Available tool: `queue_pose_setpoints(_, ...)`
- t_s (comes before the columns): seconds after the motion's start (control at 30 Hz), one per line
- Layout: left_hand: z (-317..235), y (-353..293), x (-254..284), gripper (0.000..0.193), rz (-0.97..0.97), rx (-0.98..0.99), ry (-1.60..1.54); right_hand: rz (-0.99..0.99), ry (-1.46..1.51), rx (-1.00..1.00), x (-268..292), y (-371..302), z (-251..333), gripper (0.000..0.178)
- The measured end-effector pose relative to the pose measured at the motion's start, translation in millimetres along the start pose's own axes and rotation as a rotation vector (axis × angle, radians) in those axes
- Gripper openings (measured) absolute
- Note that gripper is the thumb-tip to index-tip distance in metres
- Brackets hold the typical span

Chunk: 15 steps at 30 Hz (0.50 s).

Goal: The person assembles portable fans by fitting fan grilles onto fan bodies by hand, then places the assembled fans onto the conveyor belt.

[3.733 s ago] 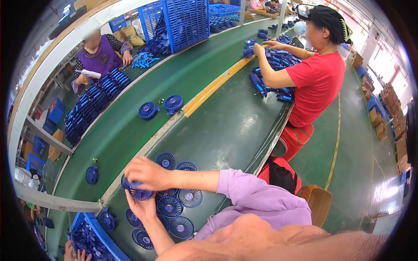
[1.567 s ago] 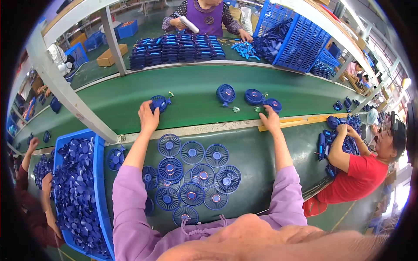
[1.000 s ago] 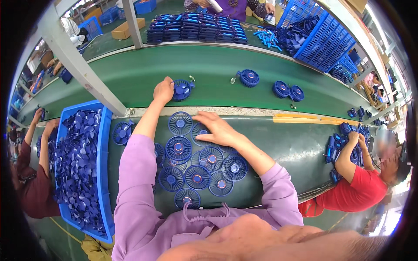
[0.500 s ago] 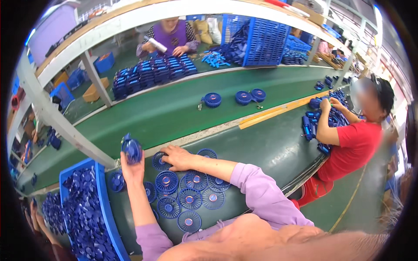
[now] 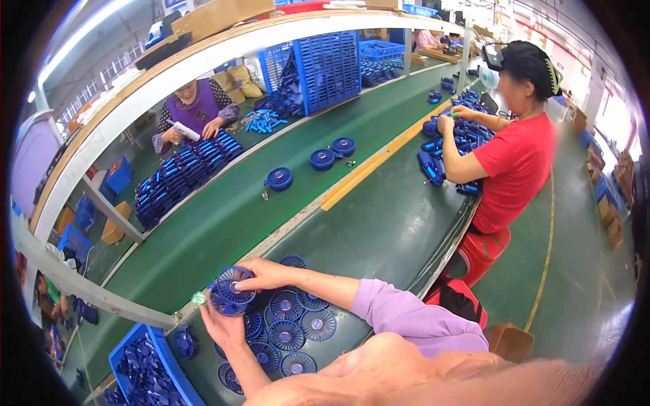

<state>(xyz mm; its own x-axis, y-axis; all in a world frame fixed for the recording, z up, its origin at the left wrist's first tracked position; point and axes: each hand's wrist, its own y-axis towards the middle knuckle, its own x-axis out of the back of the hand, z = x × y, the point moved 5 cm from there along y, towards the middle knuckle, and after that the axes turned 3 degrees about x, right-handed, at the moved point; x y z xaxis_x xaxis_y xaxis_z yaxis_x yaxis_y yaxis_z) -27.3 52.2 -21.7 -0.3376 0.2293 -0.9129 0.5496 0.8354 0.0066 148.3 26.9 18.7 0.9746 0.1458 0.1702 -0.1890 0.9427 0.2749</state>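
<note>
Over the near bench, my left hand (image 5: 227,329) is closed around a blue fan head (image 5: 229,306) from below. My right hand (image 5: 267,274) pinches a round blue fan grille (image 5: 232,276) against the top of that fan head. Whether the two are joined cannot be made out. A small pale green piece (image 5: 198,298) shows beside my left fingertips. Under and beside my hands, several round fan grilles (image 5: 286,335) lie on the bench, some overlapping. Another blue fan part (image 5: 183,342) rests left of them.
At the lower left stands a blue crate (image 5: 172,369) of small blue parts. Beyond the bench runs a green conveyor (image 5: 210,237) carrying fan heads (image 5: 279,178). A person in red (image 5: 518,152) works at the right; one in purple (image 5: 195,111) sits across. A white post (image 5: 88,284) slants at left.
My right hand has lifted a grille from the bench and brought it to the fan head. My left hand has moved lower to meet it. The view has turned rightward.
</note>
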Motion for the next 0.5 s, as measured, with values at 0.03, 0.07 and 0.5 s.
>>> queue_pose_setpoints(0.03,9,2,2,0.045,-0.002,0.034,0.010,-0.011,0.008,0.001,-1,-1,-4,0.039)
queue_pose_setpoints(0.07,16,3,6,0.043,0.038,0.060,0.060,-0.112,-0.215,0.114,3,-2,-2,0.043)
queue_pose_setpoints(0.5,15,-10,-17,0.026,-0.255,-0.157,0.200,0.053,-0.460,0.382,-52,-5,0,0.087)
